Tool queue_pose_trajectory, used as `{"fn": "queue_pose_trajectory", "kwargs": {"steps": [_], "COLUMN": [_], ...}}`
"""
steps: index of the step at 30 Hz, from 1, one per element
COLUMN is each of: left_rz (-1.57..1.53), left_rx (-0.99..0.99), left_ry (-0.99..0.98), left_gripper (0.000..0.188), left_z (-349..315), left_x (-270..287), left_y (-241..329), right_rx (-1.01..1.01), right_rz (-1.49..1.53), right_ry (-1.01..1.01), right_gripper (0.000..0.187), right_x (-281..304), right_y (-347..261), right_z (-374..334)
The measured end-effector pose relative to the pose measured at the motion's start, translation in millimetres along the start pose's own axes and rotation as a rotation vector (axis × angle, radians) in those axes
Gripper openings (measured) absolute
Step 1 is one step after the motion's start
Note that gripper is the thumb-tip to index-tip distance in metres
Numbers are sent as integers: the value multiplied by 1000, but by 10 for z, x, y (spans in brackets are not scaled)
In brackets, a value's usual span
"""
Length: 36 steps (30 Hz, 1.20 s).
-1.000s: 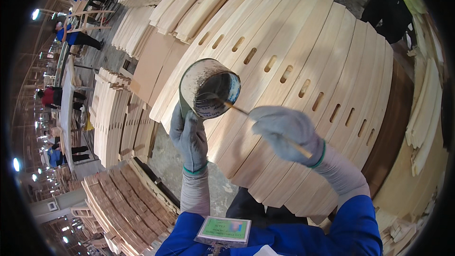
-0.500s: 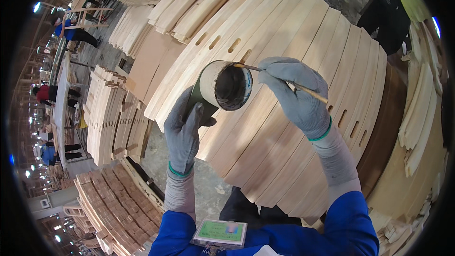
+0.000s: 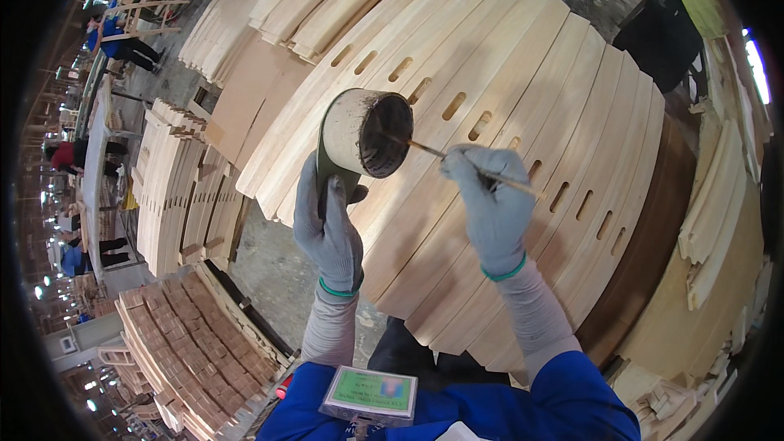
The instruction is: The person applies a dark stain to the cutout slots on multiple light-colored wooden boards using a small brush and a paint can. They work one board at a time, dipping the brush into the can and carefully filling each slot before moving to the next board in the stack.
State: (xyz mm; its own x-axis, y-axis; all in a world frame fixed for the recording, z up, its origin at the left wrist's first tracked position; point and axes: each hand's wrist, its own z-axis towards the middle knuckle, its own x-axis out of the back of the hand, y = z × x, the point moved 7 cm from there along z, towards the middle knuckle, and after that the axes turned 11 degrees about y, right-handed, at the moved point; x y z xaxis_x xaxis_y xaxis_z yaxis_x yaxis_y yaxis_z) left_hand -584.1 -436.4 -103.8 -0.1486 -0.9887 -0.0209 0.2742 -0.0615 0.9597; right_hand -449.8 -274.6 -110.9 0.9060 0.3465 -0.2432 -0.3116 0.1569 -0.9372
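Observation:
In my gloved left hand [image 3: 328,224] is a tilted pale cup [image 3: 344,126], its mouth turned to the right and its inside coated dark. A dark green piece [image 3: 328,165] lies between the cup and my fingers. My right hand [image 3: 492,206], also in a grey glove, pinches a thin wooden-handled brush [image 3: 426,149]. The brush's far end reaches into the cup, so its tip is hard to make out. Beneath both hands lies a row of pale wooden boards [image 3: 457,220] set side by side, with oval slots [image 3: 454,106] across them.
Stacked slotted boards [image 3: 167,196] stand at the left, with a stack of short wood pieces [image 3: 196,343] nearer me. More curved boards [image 3: 327,0] lie at the far side. Wood strips [image 3: 719,220] line the right. People work far left, one carrying a wooden frame [image 3: 147,20].
The cup has moved left and tipped further sideways. My right hand has come lower and nearer, and the brush end has gone from the cup's rim into its mouth.

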Motion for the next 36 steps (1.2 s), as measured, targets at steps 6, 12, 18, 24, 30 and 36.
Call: {"fn": "queue_pose_trajectory", "kwargs": {"steps": [6, 12, 18, 24, 30, 36], "left_rz": [11, -20, -88, -38, -202, -144], "left_rx": [18, 22, 113, 33, 84, 102], "left_ry": [-18, -58, -9, 82, 144, 95], "left_gripper": [36, 34, 36, 38, 39, 41], "left_z": [24, 83, 49, -37, -85, 4], "left_x": [24, 70, 112, 189, 188, 251], "left_y": [-65, -60, -65, -75, -124, -191], "right_rx": [288, 524, 345, 240, 274, 389], "right_rz": [-173, -308, -218, -127, -105, -132], "right_ry": [-318, -744, -317, -381, -252, -526], "right_gripper": [17, 18, 18, 16, 17, 27], "right_x": [-125, -179, 48, -59, -196, -336], "right_y": [-251, -557, -456, -402, -279, -510], "right_z": [-117, 55, 135, -293, -115, -432]}}
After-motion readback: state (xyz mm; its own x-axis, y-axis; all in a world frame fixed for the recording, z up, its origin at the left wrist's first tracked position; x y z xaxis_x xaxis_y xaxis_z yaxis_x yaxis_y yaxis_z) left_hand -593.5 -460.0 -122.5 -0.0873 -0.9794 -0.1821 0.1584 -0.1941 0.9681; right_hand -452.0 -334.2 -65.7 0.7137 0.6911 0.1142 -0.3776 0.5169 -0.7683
